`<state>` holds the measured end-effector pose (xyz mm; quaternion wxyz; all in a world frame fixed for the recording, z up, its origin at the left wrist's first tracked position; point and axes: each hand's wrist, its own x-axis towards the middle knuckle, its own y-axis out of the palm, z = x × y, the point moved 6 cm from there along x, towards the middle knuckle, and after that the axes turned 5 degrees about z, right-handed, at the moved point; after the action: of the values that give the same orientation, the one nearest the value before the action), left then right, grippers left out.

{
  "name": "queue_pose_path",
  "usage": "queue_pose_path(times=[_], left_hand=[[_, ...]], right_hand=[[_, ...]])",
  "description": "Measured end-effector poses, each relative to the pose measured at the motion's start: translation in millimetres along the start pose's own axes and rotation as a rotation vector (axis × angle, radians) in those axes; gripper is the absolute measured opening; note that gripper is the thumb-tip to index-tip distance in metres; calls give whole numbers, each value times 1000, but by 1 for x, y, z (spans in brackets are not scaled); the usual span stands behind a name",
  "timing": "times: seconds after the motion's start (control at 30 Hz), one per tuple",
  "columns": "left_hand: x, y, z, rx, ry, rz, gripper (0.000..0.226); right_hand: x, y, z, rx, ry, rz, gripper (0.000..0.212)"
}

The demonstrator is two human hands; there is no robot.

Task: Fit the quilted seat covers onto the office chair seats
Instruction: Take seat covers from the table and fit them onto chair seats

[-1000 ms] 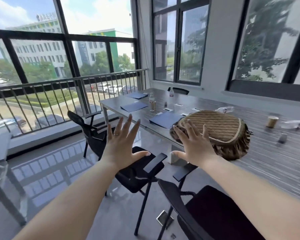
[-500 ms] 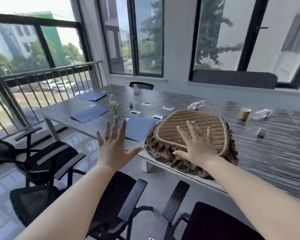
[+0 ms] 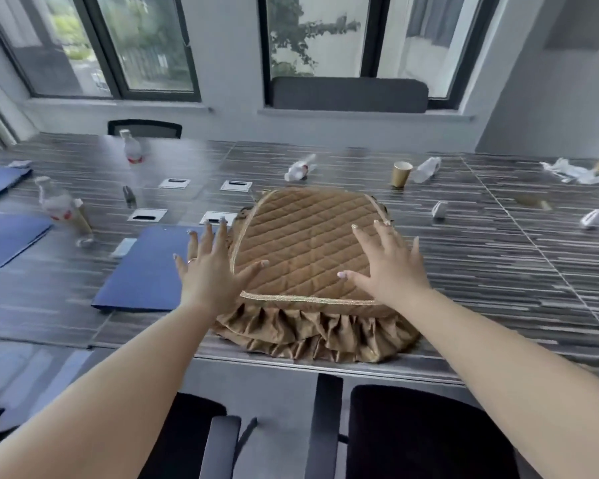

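Barely started, by my reckoning: the brown quilted seat cover with its ruffled skirt (image 3: 308,250) lay flat on the dark striped surface (image 3: 498,257), between the left hand (image 3: 210,267) and right hand (image 3: 386,264), both spread wide, holding nothing. Black chair seats (image 3: 426,433) below the wrists sat bare. The cover's ruffled front faced the person, long axis running away from them.
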<state>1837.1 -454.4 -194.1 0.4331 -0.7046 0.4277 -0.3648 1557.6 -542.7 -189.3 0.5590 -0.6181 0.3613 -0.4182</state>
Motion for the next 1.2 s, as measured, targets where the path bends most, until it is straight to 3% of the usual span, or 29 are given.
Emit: queue_pose_path(times=[0.17, 0.47, 0.7, 0.83, 0.97, 1.07, 1.2], left_hand=[[78, 59, 21, -36, -76, 163, 107], [158, 146, 64, -192, -178, 264, 113], [187, 190, 84, -283, -278, 321, 123], [186, 194, 83, -240, -284, 248, 121], [181, 179, 75, -235, -231, 70, 107], [174, 158, 70, -309, -209, 10, 101], [150, 120, 71, -356, -203, -46, 100]], right_hand=[[46, 50, -26, 12, 141, 145, 87], [95, 123, -89, 168, 483, 296, 89], [101, 180, -123, 363, 664, 410, 102], [104, 190, -121, 427, 721, 332, 104], [104, 176, -113, 390, 757, 127, 97], [103, 151, -102, 351, 710, -18, 93], [96, 122, -84, 384, 654, -81, 100]])
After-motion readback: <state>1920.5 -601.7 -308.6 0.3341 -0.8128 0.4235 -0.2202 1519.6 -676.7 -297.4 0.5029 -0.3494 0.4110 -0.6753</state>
